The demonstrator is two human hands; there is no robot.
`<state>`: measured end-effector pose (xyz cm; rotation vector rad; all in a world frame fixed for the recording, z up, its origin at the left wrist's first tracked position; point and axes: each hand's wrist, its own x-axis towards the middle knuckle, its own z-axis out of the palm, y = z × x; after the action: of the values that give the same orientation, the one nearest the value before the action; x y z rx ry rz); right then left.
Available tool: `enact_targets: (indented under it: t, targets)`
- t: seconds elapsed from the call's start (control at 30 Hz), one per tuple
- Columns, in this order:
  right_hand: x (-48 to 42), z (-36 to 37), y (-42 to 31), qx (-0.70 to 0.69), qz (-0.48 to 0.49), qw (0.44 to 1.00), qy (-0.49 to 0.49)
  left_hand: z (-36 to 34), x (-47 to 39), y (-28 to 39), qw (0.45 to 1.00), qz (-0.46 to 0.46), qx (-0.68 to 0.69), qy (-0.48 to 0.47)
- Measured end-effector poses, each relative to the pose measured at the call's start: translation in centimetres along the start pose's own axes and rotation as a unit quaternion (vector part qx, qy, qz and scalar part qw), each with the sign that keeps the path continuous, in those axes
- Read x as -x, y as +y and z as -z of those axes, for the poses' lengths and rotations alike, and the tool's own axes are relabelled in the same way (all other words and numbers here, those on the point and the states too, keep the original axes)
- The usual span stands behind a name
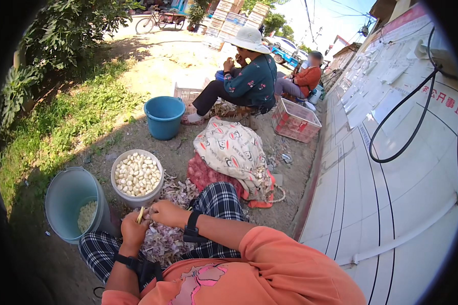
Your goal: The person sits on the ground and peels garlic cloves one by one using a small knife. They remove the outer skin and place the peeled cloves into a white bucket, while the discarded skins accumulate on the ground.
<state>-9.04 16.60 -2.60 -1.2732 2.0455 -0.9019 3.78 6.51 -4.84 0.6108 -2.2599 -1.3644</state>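
Note:
My left hand (133,230) is closed on a thin pale-yellow stalk (140,214), probably a garlic stem, which sticks up past the thumb. Touching its fingertips, my right hand (168,213) has bent fingers, and whatever lies between them is hidden. Both hands are above a heap of papery garlic skins (162,244) between my knees. Just beyond them stands a white bucket (137,200) nearly full of peeled garlic cloves (137,173). To the left, a larger pale bucket (55,202) tilts towards me, with some cloves (87,216) low inside.
Ahead right, a printed cloth (231,145) covers part of a red mesh sack (202,173) of garlic bulbs. Beyond are a blue bucket (164,127), a plastic crate (295,122) and two seated people. A wall (366,213) with a hanging black cable (404,143) borders the right; grass (68,118) grows left.

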Motion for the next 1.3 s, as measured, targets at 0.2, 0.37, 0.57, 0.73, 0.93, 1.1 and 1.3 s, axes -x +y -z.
enact_targets:
  t: [0.2,0.37,0.57,0.73,0.93,1.1,1.3]
  targets:
    - [-1.2,-1.8,0.3,0.044,0.005,0.997,0.07,0.0,0.0,0.7,0.999,-0.021,-0.028,0.027]
    - [-1.3,-1.6,-0.4,-0.035,-0.033,0.997,0.062,-0.2,-0.2,0.3,0.996,0.035,0.084,0.0]
    - [0.1,-0.7,-0.4,-0.12,-0.068,0.99,0.024,-0.6,-0.1,-1.3,0.947,0.11,0.295,-0.066]
    - [2.3,0.3,1.4,-0.112,-0.095,0.989,0.022,-0.3,-0.2,-0.1,0.903,0.213,0.362,-0.087]
    - [2.0,0.3,1.8,-0.101,-0.068,0.991,0.059,-1.0,-0.3,-1.3,0.947,0.166,0.262,-0.076]
    - [1.0,0.0,0.4,-0.048,-0.019,0.997,0.05,-1.4,-0.4,-2.6,0.989,0.102,0.086,-0.07]
    - [0.2,0.1,0.4,-0.001,0.001,0.999,0.034,-0.7,-0.4,-1.3,0.994,0.086,-0.017,-0.069]
